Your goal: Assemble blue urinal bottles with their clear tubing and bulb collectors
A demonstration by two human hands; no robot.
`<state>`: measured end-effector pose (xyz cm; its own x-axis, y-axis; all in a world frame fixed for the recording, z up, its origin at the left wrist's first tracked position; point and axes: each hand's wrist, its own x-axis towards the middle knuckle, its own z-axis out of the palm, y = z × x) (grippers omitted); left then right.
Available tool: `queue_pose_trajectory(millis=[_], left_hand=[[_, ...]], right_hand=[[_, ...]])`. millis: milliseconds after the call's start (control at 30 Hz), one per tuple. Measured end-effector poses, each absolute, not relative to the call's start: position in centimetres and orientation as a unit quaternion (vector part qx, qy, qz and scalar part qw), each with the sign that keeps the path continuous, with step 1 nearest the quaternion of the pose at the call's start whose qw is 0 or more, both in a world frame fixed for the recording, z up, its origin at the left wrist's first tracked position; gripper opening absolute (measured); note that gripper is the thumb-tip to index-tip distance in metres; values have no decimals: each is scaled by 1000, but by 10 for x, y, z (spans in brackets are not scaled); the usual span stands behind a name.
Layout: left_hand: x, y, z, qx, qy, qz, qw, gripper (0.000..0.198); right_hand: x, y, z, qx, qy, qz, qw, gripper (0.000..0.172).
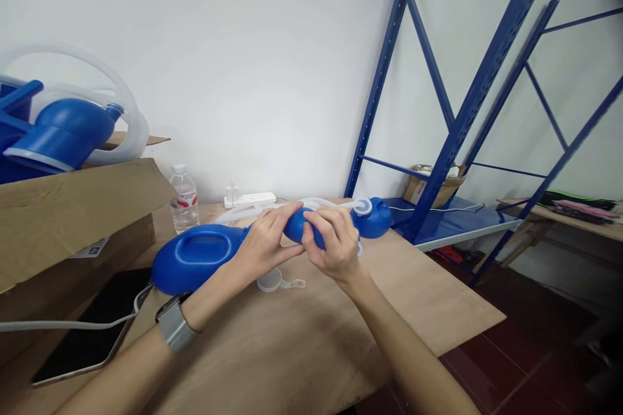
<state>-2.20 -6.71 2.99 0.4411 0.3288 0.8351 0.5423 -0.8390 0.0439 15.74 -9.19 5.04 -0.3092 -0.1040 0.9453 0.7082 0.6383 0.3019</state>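
Observation:
A blue plastic urinal bottle (pixel 168 266) with a moulded loop handle lies on its side on the wooden table, its neck end toward my left hand. My left hand (pixel 269 237) is curled around the near side of a rounded blue spout piece (pixel 294 228). From the right, my right hand (pixel 333 240) closes over the same piece, thumb pressed on it. My fingers hide whether the piece and the bottle are joined. Below my hands lies a translucent white cap (pixel 270 280) with a strap. Another blue urinal part (pixel 377 219) sits behind my right hand, beside a coiled clear tube (pixel 363 207).
A cardboard box (pixel 87 207) at the left holds more blue urinals (pixel 73 133) and a hose (pixel 139 133). A tablet (pixel 92 331) with a cable, a water bottle (pixel 185 201) and a power strip (pixel 256 199) are on the table. Blue shelving (pixel 438 175) stands at the right.

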Motion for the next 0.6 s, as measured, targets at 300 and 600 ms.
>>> queue_pose_trajectory(millis=[300,600], left_hand=[[-23,-56,25,-851,-291,-409,153,40],[-25,-57,27,-841,-282,-404,223,34]], right_hand=[[163,-110,58,-182,-704,-342,595,47],[146,-122,71,-261,-683,-287,619,21]])
